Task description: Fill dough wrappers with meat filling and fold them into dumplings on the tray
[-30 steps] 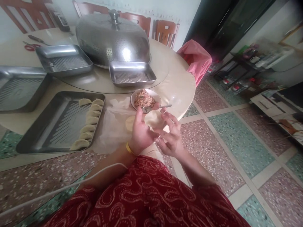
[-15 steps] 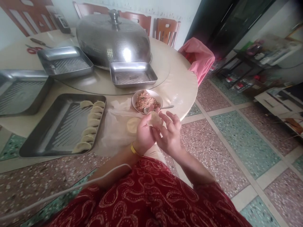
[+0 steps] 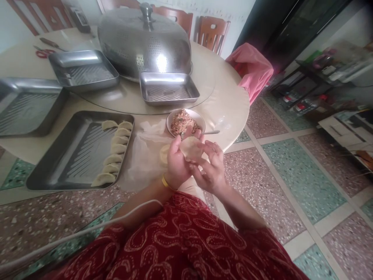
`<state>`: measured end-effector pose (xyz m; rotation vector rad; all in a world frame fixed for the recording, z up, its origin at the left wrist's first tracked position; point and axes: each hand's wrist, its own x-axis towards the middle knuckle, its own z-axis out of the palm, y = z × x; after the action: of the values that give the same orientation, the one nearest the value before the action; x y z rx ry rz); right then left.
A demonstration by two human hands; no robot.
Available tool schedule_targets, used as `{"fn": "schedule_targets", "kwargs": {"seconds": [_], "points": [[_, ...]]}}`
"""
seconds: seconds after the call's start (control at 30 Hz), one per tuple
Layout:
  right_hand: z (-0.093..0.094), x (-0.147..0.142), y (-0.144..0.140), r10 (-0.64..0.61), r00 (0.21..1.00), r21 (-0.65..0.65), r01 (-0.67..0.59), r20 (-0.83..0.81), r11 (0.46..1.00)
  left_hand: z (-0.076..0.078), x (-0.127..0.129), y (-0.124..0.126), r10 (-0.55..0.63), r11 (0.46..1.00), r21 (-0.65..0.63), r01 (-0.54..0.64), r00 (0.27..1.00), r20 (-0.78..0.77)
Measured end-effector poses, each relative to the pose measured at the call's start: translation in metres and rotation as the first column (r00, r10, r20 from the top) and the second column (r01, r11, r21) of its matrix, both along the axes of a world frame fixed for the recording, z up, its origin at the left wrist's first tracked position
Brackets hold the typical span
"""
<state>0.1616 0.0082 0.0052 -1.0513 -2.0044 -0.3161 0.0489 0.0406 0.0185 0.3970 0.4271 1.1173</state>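
Note:
A round, pale dumpling wrapper (image 3: 190,149) lies across the fingers of my left hand (image 3: 178,165), which supports it from below. My right hand (image 3: 212,167) has its fingertips at the wrapper's right edge, touching it. Just beyond the hands stands a white bowl (image 3: 202,119) heaped with minced filling (image 3: 183,121), and a spoon (image 3: 211,132) handle sticks out to the right. To the left, a wrapper (image 3: 163,154) lies on a thin white cloth or sheet (image 3: 142,155), partly hidden by my left hand. Several folded dumplings (image 3: 118,149) line the right side of a metal tray (image 3: 55,171).
Metal trays (image 3: 84,74) stand farther back on the round table (image 3: 233,112), one more (image 3: 170,91) before a large domed steel lid (image 3: 145,42). Red-handled scissors (image 3: 43,53) lie at the far left. A pink cloth (image 3: 252,70) hangs over a chair at the right.
The wrapper now lies flatter and more exposed on my left hand. My right fingers have shifted to its right edge. The whole view has shifted slightly.

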Motion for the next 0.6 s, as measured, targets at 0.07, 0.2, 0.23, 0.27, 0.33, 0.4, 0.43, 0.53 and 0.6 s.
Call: {"fn": "schedule_targets", "kwargs": {"seconds": [0.07,0.2,0.23,0.27,0.33,0.4,0.43,0.53,0.6], "points": [[-0.002,0.0,0.0,0.017,1.0,0.007,-0.017,-0.023,1.0,0.001,-0.001,-0.001,-0.014,1.0,-0.014,0.014,1.0,0.009],[-0.005,-0.002,0.002,0.059,0.998,-0.044,-0.058,0.017,0.997,0.001,0.0,-0.002,0.0,1.0,-0.03,0.0,1.0,-0.01],[-0.007,-0.002,0.003,0.074,0.997,-0.062,-0.072,0.024,0.996,0.001,0.0,-0.002,0.007,0.999,-0.032,-0.007,1.0,-0.003],[-0.008,-0.001,0.004,0.09,0.996,-0.071,-0.088,0.024,0.994,0.002,-0.001,-0.002,0.01,0.999,-0.035,-0.009,1.0,0.012],[-0.011,0.0,0.005,0.111,0.994,-0.058,-0.11,0.006,0.992,0.004,-0.003,-0.002,0.004,0.999,-0.041,-0.001,0.998,0.064],[-0.015,0.004,0.005,0.104,0.995,-0.021,-0.104,-0.008,0.994,0.009,-0.005,-0.001,0.008,0.999,-0.047,-0.002,0.991,0.133],[-0.016,0.006,0.004,0.095,0.996,-0.007,-0.095,-0.004,0.995,0.011,-0.007,-0.001,0.014,0.999,-0.052,-0.006,0.986,0.165],[-0.021,0.013,0.002,0.093,0.995,0.008,-0.093,0.028,0.996,0.016,-0.009,-0.002,0.018,0.996,-0.085,0.001,0.975,0.22],[-0.023,0.018,0.002,0.126,0.991,0.007,-0.127,0.04,0.992,0.017,-0.01,-0.003,0.002,0.993,-0.115,0.024,0.975,0.222]]}}
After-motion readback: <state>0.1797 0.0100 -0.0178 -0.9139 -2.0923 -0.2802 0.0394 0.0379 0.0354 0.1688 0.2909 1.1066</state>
